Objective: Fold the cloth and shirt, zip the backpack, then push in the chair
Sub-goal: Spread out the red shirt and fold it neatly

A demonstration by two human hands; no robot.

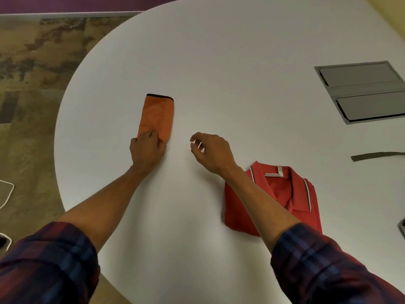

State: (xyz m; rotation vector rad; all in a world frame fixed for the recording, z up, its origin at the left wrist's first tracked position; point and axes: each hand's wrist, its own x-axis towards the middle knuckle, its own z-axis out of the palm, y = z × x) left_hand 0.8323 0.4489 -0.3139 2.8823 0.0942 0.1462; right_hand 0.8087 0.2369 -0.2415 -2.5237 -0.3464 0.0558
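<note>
The near end of the folded orange microfibre cloth with black edging (157, 116) was being pressed down by the left hand (147, 150), fingers laid over the fabric; whether anything was actually pinched couldn't be told from that angle. The right hand (211, 151) was held just above the white round table (219, 62), a little right of the cloth, fingers loosely curled and nothing gripped in them.

The cloth was already narrowed into a long strip, so the cloth fold looked nearly finished, maybe one more fold end to end. The red polo shirt with white-striped collar (285, 194) was seen already folded into a neat block, lying near the right forearm, well apart from the cloth.

So the folding step was judged close to done. No backpack or chair could be spotted in view, so for the zipping the gaze and body would probably have to be turned away from the table first. A grey recessed panel (361, 91) sat at the far right, untouched.
</note>
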